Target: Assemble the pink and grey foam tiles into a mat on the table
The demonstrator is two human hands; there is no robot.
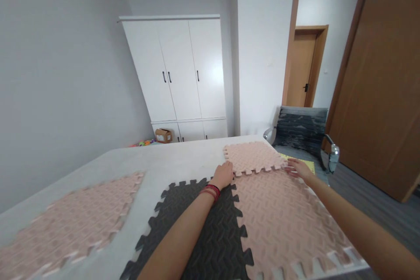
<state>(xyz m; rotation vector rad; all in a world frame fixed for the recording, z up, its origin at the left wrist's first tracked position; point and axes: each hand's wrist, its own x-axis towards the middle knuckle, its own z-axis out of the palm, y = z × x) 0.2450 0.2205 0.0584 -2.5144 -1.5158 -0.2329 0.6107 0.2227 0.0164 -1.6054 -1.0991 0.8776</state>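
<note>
A far pink foam mat tile (pixel 251 155) lies against the far edge of a nearer pink foam mat tile (pixel 282 214), their toothed edges meeting. My left hand (pixel 224 174) is closed at the near left corner of the far tile, its fingertips partly hidden. At the near right corner of that same tile, my right hand (pixel 298 168) grips the edge with bent fingers. A black foam mat tile (pixel 225 236) sits left of the nearer pink one, under my left forearm, their teeth side by side.
Another pink foam mat tile (pixel 78 214) lies apart at the left of the white table (pixel 157 162). Beyond the table's right edge stands a dark chair (pixel 300 131) with something yellow (pixel 310 165) on it. A white cabinet (pixel 177 70) and a cardboard box (pixel 163 135) are behind.
</note>
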